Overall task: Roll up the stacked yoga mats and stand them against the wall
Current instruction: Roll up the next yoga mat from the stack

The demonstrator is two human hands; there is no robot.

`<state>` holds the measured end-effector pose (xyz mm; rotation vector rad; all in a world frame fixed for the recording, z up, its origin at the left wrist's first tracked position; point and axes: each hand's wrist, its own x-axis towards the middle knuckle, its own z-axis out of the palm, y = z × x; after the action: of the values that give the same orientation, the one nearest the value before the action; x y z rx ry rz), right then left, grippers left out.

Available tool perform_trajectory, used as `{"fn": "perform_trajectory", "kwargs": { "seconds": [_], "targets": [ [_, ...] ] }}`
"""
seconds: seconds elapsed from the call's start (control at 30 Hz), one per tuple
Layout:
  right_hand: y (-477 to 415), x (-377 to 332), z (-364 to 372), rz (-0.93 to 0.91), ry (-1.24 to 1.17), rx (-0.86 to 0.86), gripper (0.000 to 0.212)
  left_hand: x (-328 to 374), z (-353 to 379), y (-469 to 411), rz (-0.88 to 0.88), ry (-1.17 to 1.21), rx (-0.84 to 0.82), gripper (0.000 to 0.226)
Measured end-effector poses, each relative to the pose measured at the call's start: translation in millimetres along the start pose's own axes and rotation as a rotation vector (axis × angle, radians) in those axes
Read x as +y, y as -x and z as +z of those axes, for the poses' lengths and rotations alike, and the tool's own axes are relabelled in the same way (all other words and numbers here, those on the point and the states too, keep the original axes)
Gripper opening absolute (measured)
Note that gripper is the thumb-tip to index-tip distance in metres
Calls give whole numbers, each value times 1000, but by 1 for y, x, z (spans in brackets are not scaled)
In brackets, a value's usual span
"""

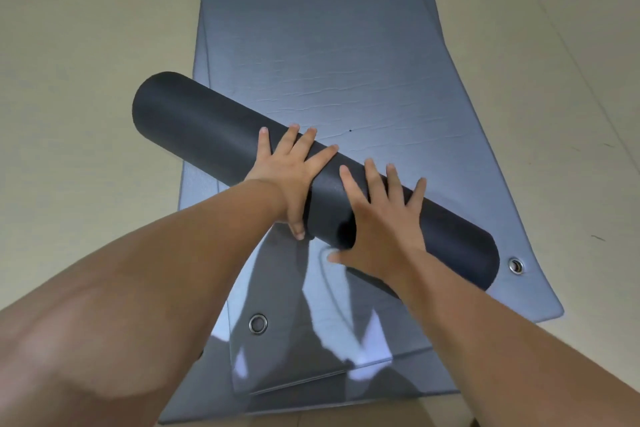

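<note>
A dark grey rolled part of the top yoga mat [194, 118] lies slanted across the stack of flat grey-blue mats [329, 45], its left end sticking out over the floor. My left hand [291, 173] lies on the roll's middle with fingers spread over the top and the thumb down on its near side. My right hand [379, 218] presses on the roll just to the right, fingers splayed and straight. The unrolled stretch of mat runs away from me. Two metal eyelets [258, 323] [516, 266] show in mat corners near me.
Pale beige floor [86, 45] surrounds the mats on both sides. The near ends of several stacked mats [311, 388] fan out unevenly below my arms. No wall is in view.
</note>
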<state>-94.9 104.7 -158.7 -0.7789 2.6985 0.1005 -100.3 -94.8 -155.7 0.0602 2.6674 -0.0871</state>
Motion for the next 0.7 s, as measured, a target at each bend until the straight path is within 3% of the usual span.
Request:
{"fn": "perform_trajectory", "kwargs": {
  "seconds": [0.17,0.4,0.57,0.7],
  "targets": [
    [-17,-3,8,114,64,-47,158,4,-20,-28,8,-15,-62,162],
    [-34,13,0,90,11,-78,151,2,-26,-33,19,51,-56,155],
    [-48,30,-8,67,-47,-83,150,2,3,0,3,301,122,119],
    [-50,28,-17,114,-82,-142,149,10,20,18,-226,371,286,75]
  ]
}}
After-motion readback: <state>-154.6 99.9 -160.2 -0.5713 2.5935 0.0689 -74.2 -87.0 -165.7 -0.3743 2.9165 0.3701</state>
